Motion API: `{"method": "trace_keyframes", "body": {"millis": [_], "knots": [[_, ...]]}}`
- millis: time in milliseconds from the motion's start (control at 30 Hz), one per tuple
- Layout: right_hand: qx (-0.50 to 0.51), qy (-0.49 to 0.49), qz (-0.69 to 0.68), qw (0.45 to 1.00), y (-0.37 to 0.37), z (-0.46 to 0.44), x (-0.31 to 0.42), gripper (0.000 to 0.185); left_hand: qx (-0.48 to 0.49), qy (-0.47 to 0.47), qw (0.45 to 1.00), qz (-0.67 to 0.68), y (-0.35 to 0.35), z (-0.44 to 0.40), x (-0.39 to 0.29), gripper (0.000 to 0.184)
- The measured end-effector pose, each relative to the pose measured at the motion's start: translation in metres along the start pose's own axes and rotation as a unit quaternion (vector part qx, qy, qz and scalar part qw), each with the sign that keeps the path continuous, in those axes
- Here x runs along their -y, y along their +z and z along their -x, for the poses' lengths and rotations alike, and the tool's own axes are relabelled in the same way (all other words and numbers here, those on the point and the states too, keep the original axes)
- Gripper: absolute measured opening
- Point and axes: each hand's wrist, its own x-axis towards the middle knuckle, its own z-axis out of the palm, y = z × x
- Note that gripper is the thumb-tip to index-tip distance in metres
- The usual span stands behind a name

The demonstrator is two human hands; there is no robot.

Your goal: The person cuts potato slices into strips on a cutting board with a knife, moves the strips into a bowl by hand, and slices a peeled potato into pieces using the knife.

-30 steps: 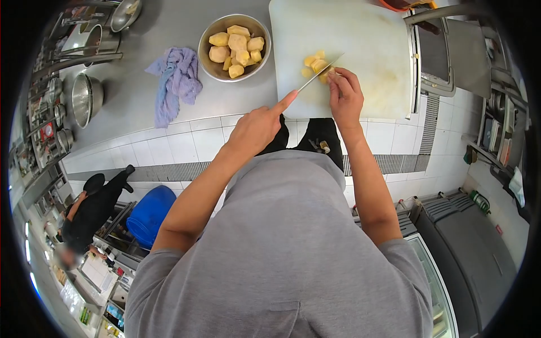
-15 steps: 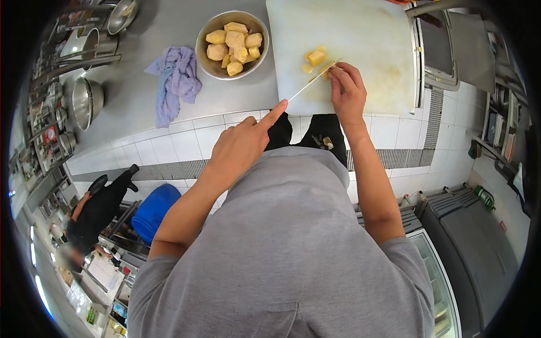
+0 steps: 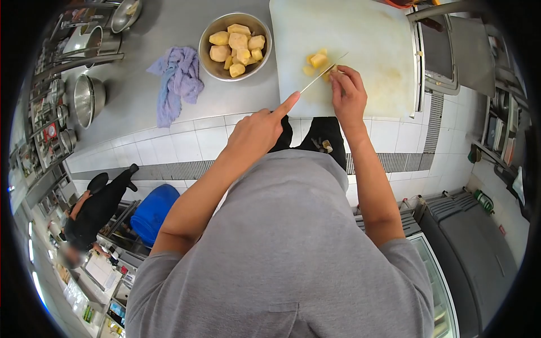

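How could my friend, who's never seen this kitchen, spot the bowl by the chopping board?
Find the grey metal counter, then the big white chopping board at its right. Just left of the board sits a round metal bowl, between it and a crumpled purple cloth. Unlike the other bowls at the far left, this one is heaped with pale yellow chunks.

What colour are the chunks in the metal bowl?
The chunks are pale yellow, showing best in the head view.

Bright light, strip lights (image 3: 38,287) glaring, fisheye-bowed edges, black corners
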Motion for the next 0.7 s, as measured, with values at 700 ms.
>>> {"method": "trace_keyframes", "body": {"millis": [700], "knots": [[-0.015, 0.017, -0.035, 0.999, 0.002, 0.002, 0.002, 0.014, 0.005, -0.005, 1.000, -0.008, -0.009, 0.018, 0.008, 0.089]]}}
